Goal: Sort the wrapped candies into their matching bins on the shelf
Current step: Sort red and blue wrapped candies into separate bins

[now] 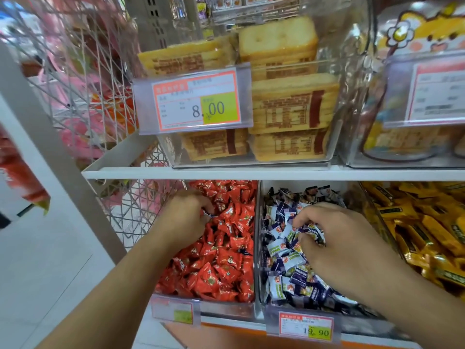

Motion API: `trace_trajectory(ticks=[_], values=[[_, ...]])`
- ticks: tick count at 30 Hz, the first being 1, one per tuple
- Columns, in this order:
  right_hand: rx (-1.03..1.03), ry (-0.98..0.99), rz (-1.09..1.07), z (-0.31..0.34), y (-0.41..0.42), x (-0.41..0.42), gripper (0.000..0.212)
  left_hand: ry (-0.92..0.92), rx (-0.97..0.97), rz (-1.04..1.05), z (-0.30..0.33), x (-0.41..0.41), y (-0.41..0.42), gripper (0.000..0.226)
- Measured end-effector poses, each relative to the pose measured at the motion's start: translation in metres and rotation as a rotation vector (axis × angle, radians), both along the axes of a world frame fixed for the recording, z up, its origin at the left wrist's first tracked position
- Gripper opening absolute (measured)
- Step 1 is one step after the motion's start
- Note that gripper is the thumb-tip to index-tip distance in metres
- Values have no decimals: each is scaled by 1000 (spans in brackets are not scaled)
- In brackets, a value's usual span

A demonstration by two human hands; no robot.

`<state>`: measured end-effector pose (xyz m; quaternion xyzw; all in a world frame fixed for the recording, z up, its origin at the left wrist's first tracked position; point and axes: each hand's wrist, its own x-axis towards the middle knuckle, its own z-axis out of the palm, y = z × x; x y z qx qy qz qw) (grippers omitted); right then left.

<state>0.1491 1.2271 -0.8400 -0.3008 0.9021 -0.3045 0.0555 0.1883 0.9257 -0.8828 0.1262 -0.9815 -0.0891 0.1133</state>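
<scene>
white shelf [226, 174]: clear cracker bin [251, 163], cartoon jar [402, 122] on top.

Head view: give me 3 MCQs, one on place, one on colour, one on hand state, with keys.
1. Where is the left hand?
A. In the red candy bin
B. In the yellow bar bin
C. On the upper shelf

2. What colour are the wrappers in the bin under the right hand?
A. Red
B. Navy and white
C. Green

3. What are the right hand's fingers doing?
A. Lying flat and straight
B. Curled into the candies
C. Holding a price tag

Key: 1 A, the left hand sits over the red candies, left bin of the lower shelf. 2 B, that middle bin holds navy and white packets. 3 B, the fingertips bend down into the pile and seem to pinch packets.
</scene>
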Motion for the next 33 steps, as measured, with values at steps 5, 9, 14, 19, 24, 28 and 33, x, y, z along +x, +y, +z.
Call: trace_trajectory(ticks=[5,9,14,19,24,28,33], values=[[5,14,-6,0,0,0,12,88,30,4,5,5,3,13],[-1,6,-2,1,-1,-1,14,292,333,102,21,11,16,12],[-97,-10,54,0,-5,0,27,284,839,10,54,28,66,13],[-358,-168,81,6,-10,8,24,120,990,-118,65,38,115,31],[-352,-156,32,7,-3,0,16,157,1022,-115,58,46,117,20],[-204,-54,-54,0,3,-9,13,191,882,-62,46,51,100,14],[124,62,-59,2,2,-7,40,-8,215,-158,25,52,86,42]])
